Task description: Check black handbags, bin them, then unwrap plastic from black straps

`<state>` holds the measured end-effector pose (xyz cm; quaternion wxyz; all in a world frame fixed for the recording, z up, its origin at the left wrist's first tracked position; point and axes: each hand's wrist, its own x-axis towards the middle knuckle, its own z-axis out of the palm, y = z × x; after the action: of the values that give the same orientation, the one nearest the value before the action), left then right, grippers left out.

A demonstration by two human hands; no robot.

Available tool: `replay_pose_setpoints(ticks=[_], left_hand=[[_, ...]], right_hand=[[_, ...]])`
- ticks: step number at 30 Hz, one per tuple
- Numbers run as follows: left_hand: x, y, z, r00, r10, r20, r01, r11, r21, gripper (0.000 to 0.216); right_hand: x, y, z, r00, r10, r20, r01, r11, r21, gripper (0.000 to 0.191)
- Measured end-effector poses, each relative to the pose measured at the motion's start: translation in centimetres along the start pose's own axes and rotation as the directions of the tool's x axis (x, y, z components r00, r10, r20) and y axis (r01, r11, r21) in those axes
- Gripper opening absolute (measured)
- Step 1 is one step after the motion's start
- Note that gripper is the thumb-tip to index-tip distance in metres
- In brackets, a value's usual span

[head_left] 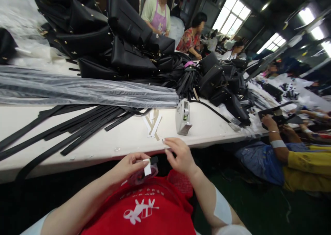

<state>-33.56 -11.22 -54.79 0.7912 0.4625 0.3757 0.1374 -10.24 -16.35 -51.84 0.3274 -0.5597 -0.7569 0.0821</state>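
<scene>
My left hand [131, 165] is closed in a pinch on the end of a black strap [154, 159] with a small white label strip [147, 168] on it, held just below the white table's front edge [103, 152]. A roll of tape seems to hang at that hand, partly hidden. My right hand [181, 155] hovers beside the strap end with fingers curled and pinched; what they hold is too small to make out.
Long black straps [77, 128] lie across the table on the left. Clear plastic sheeting [90, 90], piled black handbags [124, 41], white strips [153, 123] and a grey tape dispenser [183, 117] sit beyond. Other people work at the far side and right.
</scene>
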Motion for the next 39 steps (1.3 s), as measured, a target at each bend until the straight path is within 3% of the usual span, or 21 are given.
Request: replay_pose_setpoints(ticks=[1, 3, 5, 7, 9, 12, 16, 21, 23, 27, 29, 33, 39], left_hand=[[0.0, -0.1, 0.1, 1.000, -0.014, -0.013, 0.014, 1.000, 0.018, 0.049], [-0.1, -0.3, 0.4, 0.998, -0.024, -0.054, 0.026, 0.999, 0.030, 0.052], [-0.2, -0.3, 0.9, 0.997, -0.006, -0.082, 0.008, 1.000, 0.025, 0.053], [-0.3, -0.2, 1.6, 0.995, 0.014, -0.095, -0.011, 1.000, 0.028, 0.053], [-0.4, 0.0, 2.0, 0.995, 0.030, -0.100, -0.027, 0.999, 0.034, 0.053], [-0.4, -0.1, 2.1, 0.992, 0.058, -0.115, -0.054, 0.998, 0.035, 0.053], [-0.2, -0.5, 1.5, 0.987, 0.052, -0.151, -0.051, 0.999, 0.006, 0.051], [0.4, -0.2, 1.4, 0.981, 0.074, -0.179, -0.072, 0.997, 0.015, 0.052], [0.7, 0.2, 1.6, 0.974, 0.099, -0.203, -0.103, 0.995, -0.009, 0.053], [1.5, 0.9, 2.0, 0.966, 0.151, -0.208, -0.155, 0.988, -0.004, 0.053], [1.8, 1.1, 2.0, 0.953, 0.188, -0.239, -0.182, 0.982, 0.050, 0.051], [1.7, 1.2, 2.1, 0.922, 0.246, -0.298, -0.207, 0.966, 0.158, 0.045], [1.1, 1.1, 2.6, 0.906, 0.256, -0.338, -0.220, 0.965, 0.140, 0.042]], right_hand=[[0.5, 2.0, -0.9, 0.982, 0.108, -0.154, -0.115, 0.993, -0.038, 0.030], [1.7, 6.5, -2.5, 0.861, 0.329, -0.389, -0.368, 0.930, -0.028, 0.026], [3.0, 10.4, -3.3, 0.767, 0.487, -0.418, -0.518, 0.854, 0.044, 0.026], [4.2, 12.9, -3.2, 0.753, 0.557, -0.350, -0.557, 0.823, 0.111, 0.029], [4.9, 13.7, -2.7, 0.762, 0.558, -0.328, -0.541, 0.827, 0.151, 0.033], [4.6, 12.5, -2.0, 0.758, 0.535, -0.374, -0.507, 0.843, 0.178, 0.030], [1.9, 10.7, -0.9, 0.699, 0.545, -0.464, -0.516, 0.833, 0.201, 0.028], [-0.4, 10.7, 1.0, 0.585, 0.786, -0.200, -0.638, 0.599, 0.484, 0.037], [-0.6, 9.1, 1.2, 0.615, 0.774, -0.151, -0.620, 0.593, 0.514, 0.037], [-0.5, 2.1, 0.9, 0.786, 0.613, 0.080, -0.505, 0.562, 0.655, 0.032], [-0.4, -1.2, 0.9, 0.833, 0.517, 0.197, -0.490, 0.524, 0.697, 0.031], [-0.6, -3.7, 2.9, 0.819, 0.459, 0.345, -0.550, 0.453, 0.702, 0.035], [-0.6, -2.4, 6.7, 0.732, 0.502, 0.460, -0.666, 0.385, 0.640, 0.045]])
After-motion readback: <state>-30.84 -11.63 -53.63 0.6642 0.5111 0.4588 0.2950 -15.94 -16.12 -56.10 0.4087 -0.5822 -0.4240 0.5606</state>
